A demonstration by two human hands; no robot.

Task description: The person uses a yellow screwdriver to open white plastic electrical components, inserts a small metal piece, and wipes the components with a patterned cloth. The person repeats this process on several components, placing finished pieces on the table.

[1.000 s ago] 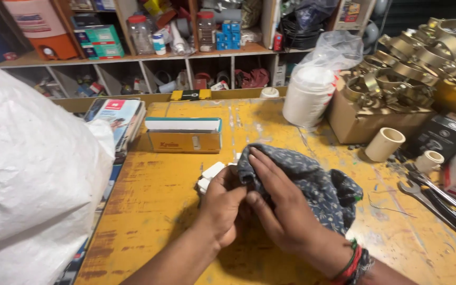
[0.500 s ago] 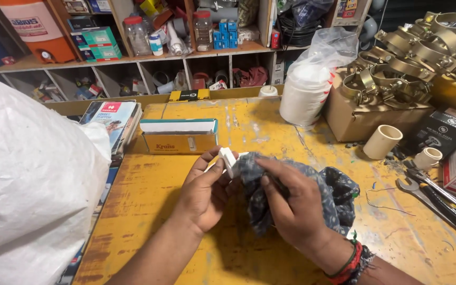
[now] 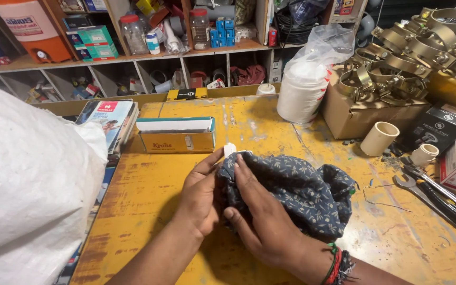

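Sacking comes first: a big white woven sack (image 3: 25,184) bulges over the left edge of the yellow workbench (image 3: 149,211) and could crowd the elbow. Mid-bench, a dark blue floral cloth (image 3: 302,192) lies bunched, and both hands work at its left end. The right hand (image 3: 262,224) lies on top of it, fingers curled into the folds; the left hand (image 3: 199,198) pinches a small white plastic fitting (image 3: 230,149) poking out of the cloth. That grip looks thin, so the fitting could slip and skid toward the open yellow carton (image 3: 176,135) near the far edge.
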